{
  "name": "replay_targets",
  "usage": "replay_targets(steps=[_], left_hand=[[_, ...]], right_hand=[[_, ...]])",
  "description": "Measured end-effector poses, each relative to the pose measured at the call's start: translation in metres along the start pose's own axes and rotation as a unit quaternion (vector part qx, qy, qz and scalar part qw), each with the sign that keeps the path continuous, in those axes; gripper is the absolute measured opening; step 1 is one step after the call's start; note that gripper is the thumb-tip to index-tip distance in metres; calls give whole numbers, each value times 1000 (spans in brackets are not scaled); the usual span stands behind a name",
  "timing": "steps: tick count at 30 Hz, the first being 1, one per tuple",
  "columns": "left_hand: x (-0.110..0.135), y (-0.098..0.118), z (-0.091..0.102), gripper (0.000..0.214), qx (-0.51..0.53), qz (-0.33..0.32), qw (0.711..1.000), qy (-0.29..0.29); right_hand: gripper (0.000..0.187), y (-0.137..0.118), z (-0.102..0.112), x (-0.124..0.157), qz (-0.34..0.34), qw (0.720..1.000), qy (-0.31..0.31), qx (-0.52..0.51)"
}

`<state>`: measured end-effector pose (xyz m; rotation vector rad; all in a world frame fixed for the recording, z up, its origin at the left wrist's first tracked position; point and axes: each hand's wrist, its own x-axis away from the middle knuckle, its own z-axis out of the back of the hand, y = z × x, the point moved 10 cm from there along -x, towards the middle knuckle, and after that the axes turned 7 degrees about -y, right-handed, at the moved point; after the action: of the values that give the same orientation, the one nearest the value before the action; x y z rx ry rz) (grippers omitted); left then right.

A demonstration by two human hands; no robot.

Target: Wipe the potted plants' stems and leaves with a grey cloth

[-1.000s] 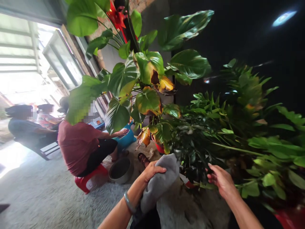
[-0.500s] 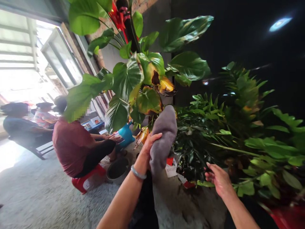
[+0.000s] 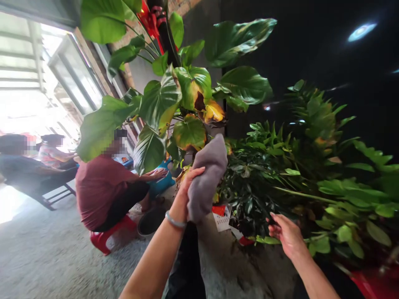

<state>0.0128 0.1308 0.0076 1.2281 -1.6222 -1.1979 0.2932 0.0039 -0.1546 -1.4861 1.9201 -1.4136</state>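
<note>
My left hand [image 3: 186, 187] is raised and closed on a grey cloth [image 3: 206, 176], holding it up against the lower leaves of a tall large-leaved plant [image 3: 162, 99]. Some of those leaves are yellow and brown at the edges [image 3: 213, 112]. My right hand [image 3: 285, 234] is lower, its fingers loosely curled around a thin leafy stem [image 3: 271, 240] of the dark bushy plant [image 3: 258, 182] to the right.
A person in a red shirt [image 3: 99, 187] squats on a red stool [image 3: 104, 241] at the left beside a metal bowl [image 3: 149, 222] and a blue object [image 3: 160, 182]. Two more people [image 3: 28, 158] sit farther left. A red pot [image 3: 377, 282] shows at bottom right. The floor is rough grey concrete.
My left hand lifted the grey cloth from low near my lap up to the big plant's leaves. My right hand stayed at the stem.
</note>
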Motion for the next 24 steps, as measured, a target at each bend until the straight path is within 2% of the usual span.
replay_targets(steps=[1,2,4,5,8,11,14,17,21,24], left_hand=[[-12,1,-4,34,-6,-20,1000,13],[-20,-7,-8,33,-17,-18,999,24],[-23,-44,-4,26,-68,44,996,49],[-17,-67,-1,24,-97,87,991,39],[20,-122,9,23,-107,162,980,-51],[63,-145,18,30,-98,216,962,-136],[85,-139,8,33,-81,237,950,-188],[88,-118,-13,33,-87,215,951,-205],[93,-85,-56,44,-65,179,950,-247],[84,-44,-91,51,-44,106,959,-258]], right_hand=[[38,0,-1,0,3,1000,-2,0],[38,0,-2,0,3,1000,-3,0],[38,2,-1,-1,-5,1000,0,5],[38,4,0,-1,-12,1000,4,8],[36,6,4,-1,-25,999,16,18],[34,4,6,-2,-14,999,20,21],[34,4,4,-1,-11,999,17,34],[35,5,3,0,-12,998,18,56],[33,4,4,1,3,996,25,81],[28,3,5,1,9,995,27,100]])
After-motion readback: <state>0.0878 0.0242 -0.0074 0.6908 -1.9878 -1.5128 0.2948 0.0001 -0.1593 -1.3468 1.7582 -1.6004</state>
